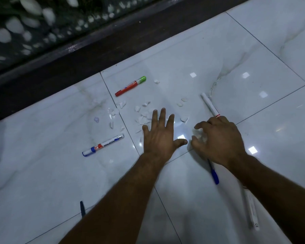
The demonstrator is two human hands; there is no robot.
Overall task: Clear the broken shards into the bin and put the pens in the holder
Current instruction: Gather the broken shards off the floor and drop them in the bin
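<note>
My left hand [159,134] lay flat on the white tiled floor [236,76], fingers spread, its fingertips touching the nearest white shards [143,118]. My right hand [218,140] was curled just beside it, fingers bent around small pale fragments; whether they were gripped I could not tell. Further shards lay scattered across the tiles beyond both hands. A red marker with a green cap [130,86] lay near the dark skirting [77,55]. A whiteboard marker [103,145] lay left of my left hand. A white pen [210,105] ran out from behind my right hand, and a blue pen [213,173] showed beneath that wrist.
</note>
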